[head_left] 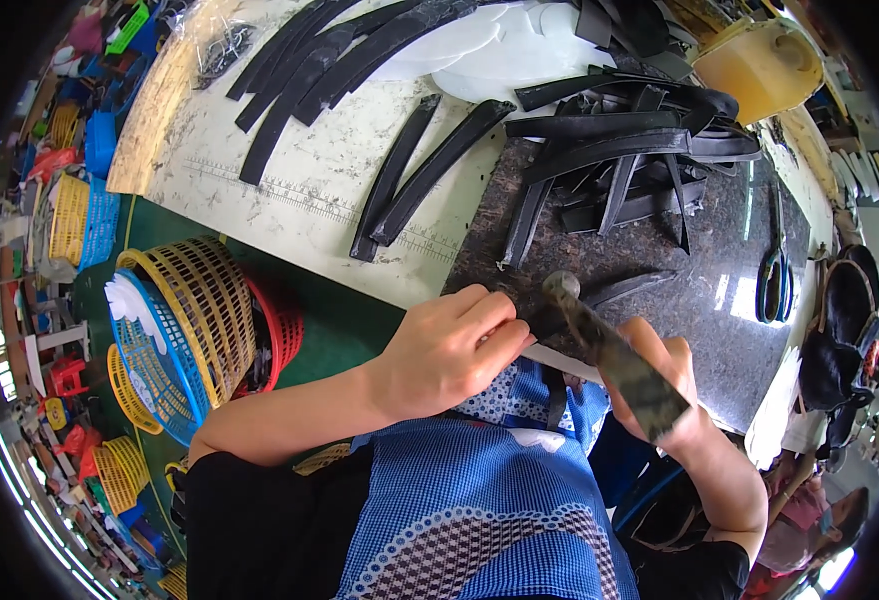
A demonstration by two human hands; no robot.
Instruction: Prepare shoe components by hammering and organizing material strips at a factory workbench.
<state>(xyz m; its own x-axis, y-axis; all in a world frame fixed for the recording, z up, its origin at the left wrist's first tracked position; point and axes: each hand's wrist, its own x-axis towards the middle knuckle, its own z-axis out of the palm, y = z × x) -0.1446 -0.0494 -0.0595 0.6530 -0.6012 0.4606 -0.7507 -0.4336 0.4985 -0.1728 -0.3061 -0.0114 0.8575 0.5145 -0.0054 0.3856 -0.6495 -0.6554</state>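
My right hand (681, 370) is closed around a hammer (624, 360). Its round metal face is over the near edge of the dark speckled stone slab (729, 360), and its long body hides part of the hand. Just left of it, my left hand (449, 350) is closed, with fingers curled at the slab's edge against a dark piece (547, 322) partly covered by the fingers and the hammer. A narrow black strip (639, 286) lies on the slab beyond the hammer. Farther back is a heap of black leather-like strips (609, 160).
Scissors (776, 275) lie on the slab's right. Two black strips (399, 190) rest on the white board (289, 215), with more strips (319, 70) beyond. A yellowish container (759, 70) stands at the back right. Plastic baskets (199, 310) stand left below the table.
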